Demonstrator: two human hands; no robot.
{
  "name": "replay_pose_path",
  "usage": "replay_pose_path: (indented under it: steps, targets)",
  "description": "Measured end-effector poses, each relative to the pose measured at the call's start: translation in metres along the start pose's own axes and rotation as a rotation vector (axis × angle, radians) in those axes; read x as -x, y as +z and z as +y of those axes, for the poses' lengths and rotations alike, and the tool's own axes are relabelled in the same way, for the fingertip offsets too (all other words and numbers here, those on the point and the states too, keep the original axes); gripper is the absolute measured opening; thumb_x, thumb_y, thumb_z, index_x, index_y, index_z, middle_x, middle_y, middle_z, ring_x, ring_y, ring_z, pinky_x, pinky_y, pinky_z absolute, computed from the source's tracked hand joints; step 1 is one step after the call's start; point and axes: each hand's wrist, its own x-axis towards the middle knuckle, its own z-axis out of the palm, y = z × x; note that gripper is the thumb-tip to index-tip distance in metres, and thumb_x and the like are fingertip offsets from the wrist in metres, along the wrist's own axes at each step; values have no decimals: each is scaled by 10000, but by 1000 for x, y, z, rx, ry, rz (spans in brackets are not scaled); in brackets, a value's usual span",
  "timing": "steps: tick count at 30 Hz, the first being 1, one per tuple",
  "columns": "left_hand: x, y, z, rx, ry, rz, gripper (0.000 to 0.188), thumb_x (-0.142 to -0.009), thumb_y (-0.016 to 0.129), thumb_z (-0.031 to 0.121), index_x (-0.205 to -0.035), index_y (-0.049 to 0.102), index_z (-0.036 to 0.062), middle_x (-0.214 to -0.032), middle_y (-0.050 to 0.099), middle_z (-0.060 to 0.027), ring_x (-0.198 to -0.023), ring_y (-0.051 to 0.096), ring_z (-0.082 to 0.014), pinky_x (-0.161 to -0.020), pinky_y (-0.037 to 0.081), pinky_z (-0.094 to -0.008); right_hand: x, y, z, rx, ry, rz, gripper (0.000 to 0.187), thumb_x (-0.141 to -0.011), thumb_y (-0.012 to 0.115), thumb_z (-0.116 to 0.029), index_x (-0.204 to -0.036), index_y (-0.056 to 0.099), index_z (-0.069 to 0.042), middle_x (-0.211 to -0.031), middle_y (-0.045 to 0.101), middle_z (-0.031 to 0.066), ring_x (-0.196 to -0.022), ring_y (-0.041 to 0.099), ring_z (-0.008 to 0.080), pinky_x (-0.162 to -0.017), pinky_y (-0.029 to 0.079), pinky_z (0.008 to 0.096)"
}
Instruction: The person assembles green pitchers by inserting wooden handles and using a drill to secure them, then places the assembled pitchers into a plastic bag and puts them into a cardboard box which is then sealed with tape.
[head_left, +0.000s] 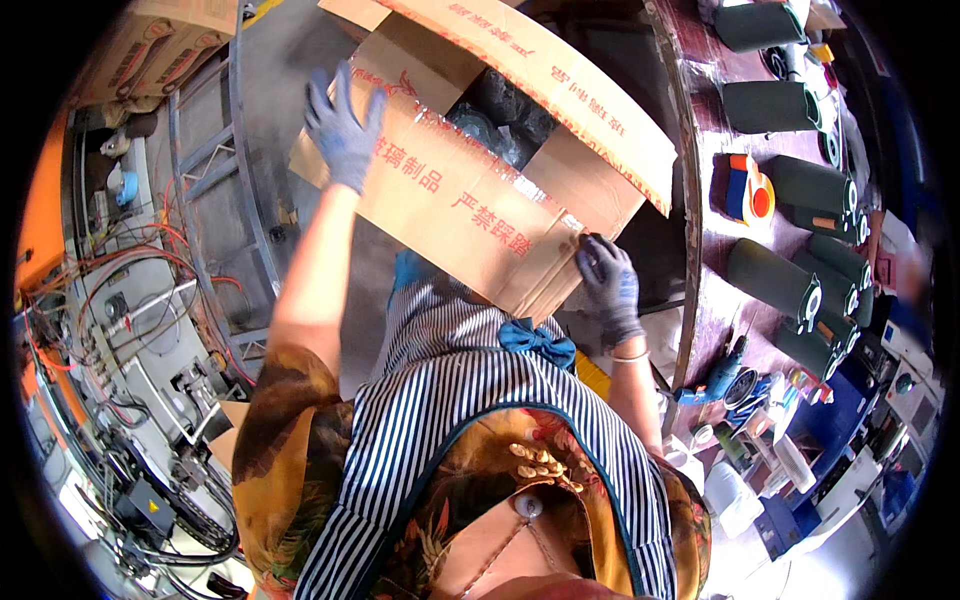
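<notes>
In front of me stands a brown cardboard carton (440, 190) with red print, its top flaps folded outward. Inside it, several dark, shiny, rounded items (500, 110) show through the gap; I cannot make out their kind. My left hand (345, 130), in a grey-blue glove, lies with spread fingers at the left end of the near flap. At that flap's right end, my gloved right hand (608, 285) curls its fingers round the edge, the thumb side against the cardboard.
To the right, a dark red table (705, 205) holds several dark green cylinders (770, 275), an orange-and-blue tape dispenser (750, 190) and a blue power drill (722, 375). On the left are a metal frame (215, 170), machinery with cables (140, 310) and stacked cartons (150, 50).
</notes>
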Motion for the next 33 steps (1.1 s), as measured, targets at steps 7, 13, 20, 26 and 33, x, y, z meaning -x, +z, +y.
replay_pose_path:
  steps: [7, 13, 20, 26, 33]
  targets:
    - [-126, 161, -140, 902, -863, -422, 695, -929, 589, 641, -1266, 577, 33, -1106, 635, -75, -1044, 570, -181, -965, 457, -322, -153, -140, -118, -449, 113, 458, 171, -992, 627, -110, -1010, 703, 43, -879, 700, 41, -827, 614, 77, -746, 493, 229]
    - [-101, 153, -62, 418, -288, -632, 653, -897, 668, 465, -1455, 506, 168, -1268, 662, -177, -1096, 664, -357, -939, 514, -437, -195, 31, 25, 680, -188, -159, 925, -732, 831, -463, -1497, 413, -153, -1537, 383, 239, -1325, 469, 447, -1045, 467, 495]
    - [-111, 121, -62, 381, -337, -676, 555, -974, 599, 393, -1476, 488, 184, -1356, 622, -145, -1184, 627, -342, -981, 496, -416, -329, -42, -12, 469, -64, 318, 736, -847, 709, -576, -1348, 562, -58, -1324, 606, 191, -1195, 588, 376, -1043, 443, 478]
    - [-115, 124, -64, 403, -225, -613, 568, -979, 580, 440, -1472, 494, 170, -1367, 609, -164, -1197, 613, -362, -993, 490, -421, -326, -17, 28, 229, 174, -182, 834, -796, 693, -686, -1463, 496, -226, -1360, 605, 127, -1262, 559, 371, -1055, 438, 487]
    - [-118, 155, -13, 136, -394, -449, 690, -931, 526, 638, -1415, 534, 146, -1227, 657, -229, -1090, 656, -387, -905, 522, -479, -337, -14, 29, 314, 269, -165, 831, -794, 679, -691, -1475, 465, -266, -1414, 574, 90, -1268, 550, 384, -1036, 406, 582]
